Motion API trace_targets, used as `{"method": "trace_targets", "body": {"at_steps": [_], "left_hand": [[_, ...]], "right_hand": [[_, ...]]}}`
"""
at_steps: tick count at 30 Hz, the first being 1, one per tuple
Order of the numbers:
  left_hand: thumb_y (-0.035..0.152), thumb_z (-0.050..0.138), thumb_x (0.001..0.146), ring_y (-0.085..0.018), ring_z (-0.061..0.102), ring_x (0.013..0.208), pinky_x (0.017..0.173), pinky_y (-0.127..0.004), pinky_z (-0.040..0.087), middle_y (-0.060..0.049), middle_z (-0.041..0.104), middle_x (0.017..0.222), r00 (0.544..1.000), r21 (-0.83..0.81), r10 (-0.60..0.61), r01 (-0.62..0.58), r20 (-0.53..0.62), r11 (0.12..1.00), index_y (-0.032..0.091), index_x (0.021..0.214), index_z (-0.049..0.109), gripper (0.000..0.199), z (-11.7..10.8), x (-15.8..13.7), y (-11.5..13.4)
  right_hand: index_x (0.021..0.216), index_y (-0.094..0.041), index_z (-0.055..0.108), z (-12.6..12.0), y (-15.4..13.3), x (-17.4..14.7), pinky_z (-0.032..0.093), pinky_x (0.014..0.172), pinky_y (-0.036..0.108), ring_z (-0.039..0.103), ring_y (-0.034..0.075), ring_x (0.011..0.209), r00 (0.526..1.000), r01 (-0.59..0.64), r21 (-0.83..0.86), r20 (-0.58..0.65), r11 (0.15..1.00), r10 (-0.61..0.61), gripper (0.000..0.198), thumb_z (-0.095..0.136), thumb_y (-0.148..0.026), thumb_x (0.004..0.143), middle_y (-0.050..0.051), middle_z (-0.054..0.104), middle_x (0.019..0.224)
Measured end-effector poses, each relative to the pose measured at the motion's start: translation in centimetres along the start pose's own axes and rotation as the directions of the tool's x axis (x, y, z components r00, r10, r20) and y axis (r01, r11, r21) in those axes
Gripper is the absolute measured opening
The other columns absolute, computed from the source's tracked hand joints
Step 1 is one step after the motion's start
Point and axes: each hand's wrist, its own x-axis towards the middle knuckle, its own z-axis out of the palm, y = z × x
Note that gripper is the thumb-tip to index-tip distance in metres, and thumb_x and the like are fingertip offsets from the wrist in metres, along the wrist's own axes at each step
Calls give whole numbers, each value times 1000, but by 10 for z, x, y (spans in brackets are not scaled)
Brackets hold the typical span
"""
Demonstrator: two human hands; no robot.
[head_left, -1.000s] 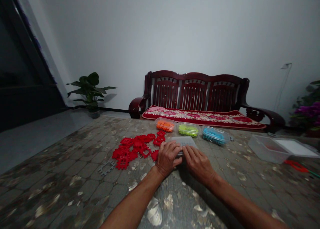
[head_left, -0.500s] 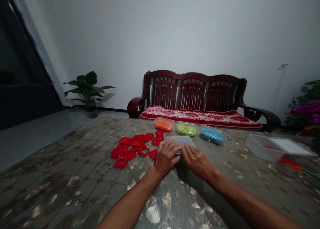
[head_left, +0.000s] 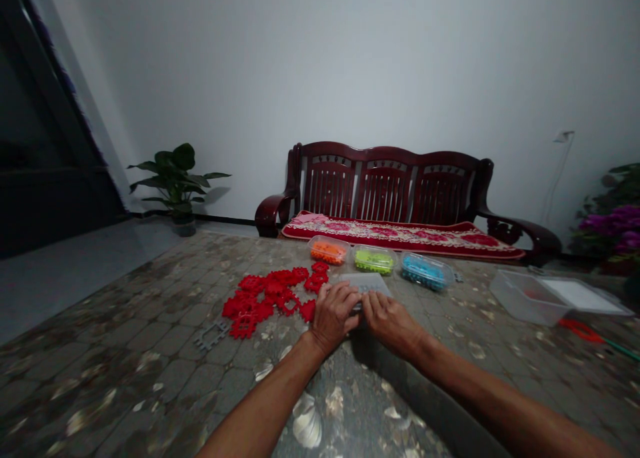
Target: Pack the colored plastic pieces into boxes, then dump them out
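My left hand (head_left: 336, 313) and my right hand (head_left: 391, 319) meet at the near edge of a translucent plastic box (head_left: 369, 283) on the table. Both sets of fingers are bent and pressed onto the box's edge and lid area. Faint grey shapes show through its top. Just left of my left hand lies a spread of red interlocking plastic pieces (head_left: 267, 297). A single grey interlocking piece (head_left: 211, 335) rests at their lower left. My palms and the box's near side are mostly hidden.
Behind the box stand clear containers of orange pieces (head_left: 328, 251), green pieces (head_left: 374, 261) and blue pieces (head_left: 425, 271). To the right are a larger clear bin (head_left: 530, 297) and an orange-handled tool (head_left: 583, 330). A wooden bench (head_left: 385, 185) stands beyond the patterned tablecloth (head_left: 165, 378).
Both hands stay on the box with almost no shift. The camera view has tipped up very slightly, showing more of the frame on the wall.
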Motion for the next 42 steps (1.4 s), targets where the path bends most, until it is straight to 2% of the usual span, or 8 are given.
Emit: {"method": "trace_targets", "body": {"at_steps": [21, 25, 28, 31, 33, 36, 38, 42], "left_hand": [[15, 71, 84, -28, 58, 124, 107, -47, 48, -6, 68, 122, 999, -143, -52, 51, 2, 988, 24, 117, 63, 35, -7, 3, 5], [16, 72, 81, -29, 58, 121, 104, -48, 49, -7, 67, 122, 997, -132, -70, 71, 13, 989, 23, 119, 62, 40, -8, 5, 8], [15, 72, 81, -29, 57, 118, 103, -48, 49, -8, 65, 123, 994, -101, -104, 102, -17, 990, 22, 121, 61, 42, -5, 6, 11], [16, 73, 81, -29, 56, 117, 102, -48, 49, -9, 63, 124, 990, -82, -138, 135, -32, 987, 21, 123, 61, 44, -2, 7, 13], [16, 74, 80, -30, 55, 118, 103, -49, 48, -9, 63, 126, 990, -67, -138, 137, -15, 988, 22, 125, 61, 47, -2, 7, 13], [17, 74, 79, -31, 53, 122, 105, -51, 45, -9, 62, 131, 990, -39, -142, 143, 22, 989, 23, 129, 60, 52, -3, 6, 12], [17, 73, 80, -32, 52, 125, 108, -54, 42, -9, 61, 134, 989, -30, -145, 146, 38, 989, 23, 130, 59, 53, -4, 5, 11], [15, 70, 79, -34, 43, 139, 116, -61, 31, -10, 59, 140, 994, -61, -101, 104, 48, 993, 23, 130, 59, 52, -4, 4, 7]], "right_hand": [[120, -9, 63, 7, 2, -15, 55, 83, 33, 68, 23, 98, 981, -81, 136, -162, 987, 103, 31, 47, -7, 93, 15, 73, 111], [126, -16, 60, 7, -1, -35, 53, 97, 38, 66, 22, 110, 919, -209, 386, -237, 898, 316, 32, 47, -13, 97, 11, 73, 117], [113, -19, 65, 10, -13, -52, 57, 88, 40, 69, 23, 100, 735, -408, 642, -192, 650, 651, 20, 55, -23, 96, 10, 74, 105], [98, -18, 66, 16, -26, -56, 58, 64, 34, 70, 22, 74, 487, -503, 852, 142, 144, 862, 20, 63, -36, 90, 8, 73, 85], [96, -16, 65, 19, -32, -48, 53, 49, 29, 68, 21, 61, 395, -469, 848, 452, -248, 800, 32, 69, -45, 82, 5, 71, 73], [90, -16, 63, 21, -39, -31, 46, 39, 23, 63, 17, 49, 331, -404, 638, 770, -656, 545, 45, 79, -52, 68, 0, 66, 61], [84, -16, 62, 19, -42, -21, 46, 38, 22, 60, 14, 46, 314, -367, 533, 842, -762, 438, 50, 84, -55, 61, -1, 65, 59], [78, -14, 64, 14, -43, -12, 47, 37, 20, 57, 10, 43, 318, -255, 472, 865, -844, 388, 59, 88, -62, 53, 1, 66, 59]]}}
